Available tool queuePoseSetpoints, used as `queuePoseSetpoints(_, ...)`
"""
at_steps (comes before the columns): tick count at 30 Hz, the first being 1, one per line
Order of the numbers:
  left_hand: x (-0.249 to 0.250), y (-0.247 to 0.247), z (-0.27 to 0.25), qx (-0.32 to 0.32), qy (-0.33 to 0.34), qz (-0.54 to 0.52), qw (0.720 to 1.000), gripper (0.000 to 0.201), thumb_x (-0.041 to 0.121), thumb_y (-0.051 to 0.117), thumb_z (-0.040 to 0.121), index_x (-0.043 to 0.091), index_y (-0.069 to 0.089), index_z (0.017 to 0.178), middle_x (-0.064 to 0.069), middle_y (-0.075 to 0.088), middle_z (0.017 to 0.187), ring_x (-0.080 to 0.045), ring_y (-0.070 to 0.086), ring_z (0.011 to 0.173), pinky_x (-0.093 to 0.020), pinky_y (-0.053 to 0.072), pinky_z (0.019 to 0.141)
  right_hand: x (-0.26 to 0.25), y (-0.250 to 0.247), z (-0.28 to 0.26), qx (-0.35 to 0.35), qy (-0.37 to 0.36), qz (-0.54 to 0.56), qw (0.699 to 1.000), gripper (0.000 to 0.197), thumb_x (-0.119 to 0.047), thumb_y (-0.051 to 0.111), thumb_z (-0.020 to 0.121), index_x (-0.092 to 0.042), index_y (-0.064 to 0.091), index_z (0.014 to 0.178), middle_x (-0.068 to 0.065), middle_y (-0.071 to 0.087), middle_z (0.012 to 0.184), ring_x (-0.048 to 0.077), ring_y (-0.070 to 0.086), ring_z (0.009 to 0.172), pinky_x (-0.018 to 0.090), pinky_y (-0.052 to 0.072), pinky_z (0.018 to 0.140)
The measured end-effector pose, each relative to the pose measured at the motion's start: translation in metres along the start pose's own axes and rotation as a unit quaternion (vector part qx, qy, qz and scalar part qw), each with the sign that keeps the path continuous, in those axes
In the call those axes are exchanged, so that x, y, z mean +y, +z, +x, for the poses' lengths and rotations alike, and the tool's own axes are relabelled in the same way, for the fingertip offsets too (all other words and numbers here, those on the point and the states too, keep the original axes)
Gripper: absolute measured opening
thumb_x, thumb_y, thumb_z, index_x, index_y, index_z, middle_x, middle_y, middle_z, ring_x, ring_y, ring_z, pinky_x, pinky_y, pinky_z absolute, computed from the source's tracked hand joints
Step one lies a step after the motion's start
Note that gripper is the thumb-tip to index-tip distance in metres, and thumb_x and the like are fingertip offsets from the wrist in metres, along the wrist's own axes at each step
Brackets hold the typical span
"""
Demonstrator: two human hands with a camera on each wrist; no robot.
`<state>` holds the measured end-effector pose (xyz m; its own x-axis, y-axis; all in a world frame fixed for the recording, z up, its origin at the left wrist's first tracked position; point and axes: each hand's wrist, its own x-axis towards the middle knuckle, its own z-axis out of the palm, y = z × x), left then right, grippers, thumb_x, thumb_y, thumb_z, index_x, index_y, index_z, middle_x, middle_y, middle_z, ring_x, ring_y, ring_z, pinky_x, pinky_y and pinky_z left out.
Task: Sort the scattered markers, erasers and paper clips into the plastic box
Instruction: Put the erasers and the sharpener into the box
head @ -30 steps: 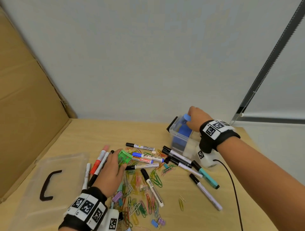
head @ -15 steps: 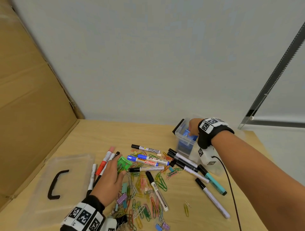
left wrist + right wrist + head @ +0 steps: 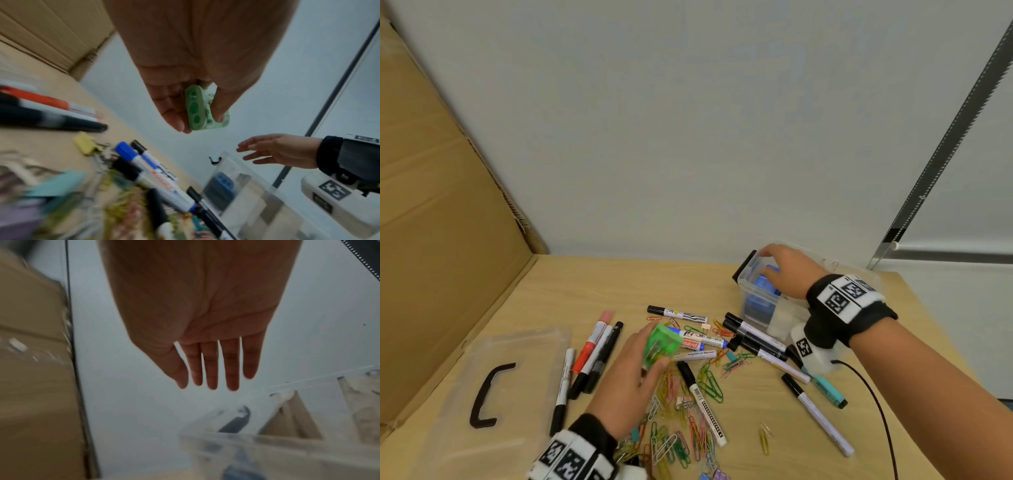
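My left hand (image 3: 650, 356) grips a green eraser (image 3: 659, 346) between fingers and thumb, lifted just above the pile of markers (image 3: 702, 341) and coloured paper clips (image 3: 681, 435). The left wrist view shows the green eraser (image 3: 200, 108) pinched at the fingertips. My right hand (image 3: 779, 270) hovers over the clear plastic box (image 3: 760, 301) at the back right, fingers straight and empty, as the right wrist view of that hand (image 3: 213, 369) confirms. A blue eraser (image 3: 765, 284) lies inside the box.
The clear lid (image 3: 493, 387) with a black handle lies flat at the front left. A cardboard sheet (image 3: 441, 222) stands along the left side. More markers (image 3: 815, 411) lie to the right, and a black cable (image 3: 876, 407) trails from my right wrist.
My left hand has closed on the green eraser and raised it off the table. My right hand has let go of the blue eraser in the box and opened above it.
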<state>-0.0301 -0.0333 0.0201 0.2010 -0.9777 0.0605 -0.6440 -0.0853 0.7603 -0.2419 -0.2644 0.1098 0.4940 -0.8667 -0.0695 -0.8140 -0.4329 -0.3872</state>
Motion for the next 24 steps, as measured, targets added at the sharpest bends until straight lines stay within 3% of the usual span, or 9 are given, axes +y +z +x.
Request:
queuePoseSetpoints(2, 0.021, 0.012, 0.013, 0.015, 0.012, -0.004, 1.0, 0.066, 0.051, 0.045, 0.087, 0.038, 0.017, 0.146, 0.012, 0.041, 0.144, -0.002, 0.046, 0.124, -0.032, 0.047, 0.102, -0.007, -0.005, -0.022, -0.021, -0.035, 0.088, 0.995, 0.032, -0.025, 0.05, 0.096, -0.017, 0.053, 0.126, 0.001, 0.057, 0.126, 0.016, 0.058, 0.105, 0.029, 0.046, 0.092)
queuePoseSetpoints(6, 0.069, 0.04, 0.048, 0.045, 0.05, -0.066, 0.996, 0.063, 0.038, 0.053, 0.092, 0.03, 0.024, 0.147, 0.009, 0.047, 0.139, -0.003, 0.05, 0.118, -0.026, 0.049, 0.097, -0.015, -0.006, -0.05, -0.192, -0.05, 0.267, 0.943, 0.03, -0.034, 0.055, 0.093, -0.019, 0.058, 0.118, 0.006, 0.067, 0.11, 0.017, 0.069, 0.094, 0.033, 0.055, 0.088)
queuePoseSetpoints(9, 0.1, 0.06, 0.077, 0.071, 0.097, -0.09, 0.989, 0.059, 0.03, 0.053, 0.094, 0.023, 0.028, 0.147, 0.006, 0.049, 0.134, -0.005, 0.051, 0.117, -0.031, 0.048, 0.099, -0.006, -0.011, -0.051, -0.181, -0.053, 0.318, 0.929, 0.025, -0.025, 0.058, 0.092, -0.012, 0.059, 0.113, 0.013, 0.069, 0.105, 0.022, 0.069, 0.09, 0.034, 0.057, 0.083)
queuePoseSetpoints(13, 0.115, 0.081, 0.123, 0.052, 0.105, -0.022, 0.993, 0.057, 0.034, 0.043, 0.098, 0.022, 0.021, 0.149, 0.004, 0.038, 0.139, -0.009, 0.044, 0.123, -0.026, 0.039, 0.105, 0.015, -0.033, -0.031, 0.022, -0.056, 0.168, 0.984, 0.02, -0.023, 0.062, 0.09, -0.009, 0.064, 0.105, 0.007, 0.064, 0.1, 0.019, 0.062, 0.082, 0.025, 0.048, 0.069)
queuePoseSetpoints(16, 0.106, 0.099, 0.149, 0.017, 0.078, 0.082, 0.993, 0.056, 0.034, 0.036, 0.1, 0.013, 0.018, 0.149, -0.005, 0.029, 0.15, -0.02, 0.031, 0.136, -0.033, 0.03, 0.113, 0.027, -0.035, -0.002, 0.116, -0.004, 0.074, 0.99, 0.026, -0.019, 0.063, 0.089, -0.005, 0.059, 0.11, 0.013, 0.059, 0.105, 0.029, 0.058, 0.095, 0.031, 0.042, 0.077)
queuePoseSetpoints(18, 0.1, 0.109, 0.151, -0.015, 0.053, 0.138, 0.989, 0.064, 0.047, 0.015, 0.098, 0.009, 0.016, 0.15, -0.008, 0.017, 0.157, -0.023, 0.017, 0.144, -0.034, 0.017, 0.119, 0.03, -0.027, 0.018, 0.106, 0.028, 0.033, 0.993, 0.031, -0.015, 0.061, 0.088, -0.005, 0.049, 0.115, 0.018, 0.058, 0.11, 0.034, 0.057, 0.099, 0.035, 0.042, 0.077)
queuePoseSetpoints(20, 0.096, 0.117, 0.148, -0.016, 0.049, 0.145, 0.988, 0.091, 0.059, -0.01, 0.079, 0.009, 0.014, 0.15, -0.007, 0.008, 0.159, -0.021, 0.006, 0.146, -0.028, 0.002, 0.118, 0.03, -0.015, 0.035, 0.067, 0.055, -0.012, 0.996, 0.034, -0.012, 0.059, 0.087, -0.004, 0.041, 0.114, 0.02, 0.059, 0.108, 0.036, 0.058, 0.095, 0.035, 0.042, 0.072)
queuePoseSetpoints(22, 0.093, 0.12, 0.147, -0.003, 0.053, 0.136, 0.989, 0.099, 0.06, -0.016, 0.071, 0.01, 0.011, 0.151, -0.005, 0.003, 0.16, -0.019, 0.001, 0.147, -0.026, -0.003, 0.117, 0.031, -0.004, 0.049, 0.018, 0.082, -0.057, 0.995, 0.039, -0.013, 0.06, 0.086, -0.004, 0.038, 0.117, 0.02, 0.06, 0.107, 0.035, 0.06, 0.095, 0.035, 0.043, 0.069)
queuePoseSetpoints(24, 0.091, 0.122, 0.148, -0.001, 0.057, 0.133, 0.989, 0.098, 0.061, -0.016, 0.071, 0.01, 0.009, 0.151, -0.004, 0.001, 0.16, -0.019, -0.001, 0.147, -0.027, -0.002, 0.117, 0.036, 0.005, 0.061, -0.027, 0.102, -0.096, 0.99, 0.051, -0.019, 0.067, 0.08, -0.005, 0.038, 0.119, 0.018, 0.061, 0.108, 0.035, 0.062, 0.096, 0.038, 0.049, 0.075)
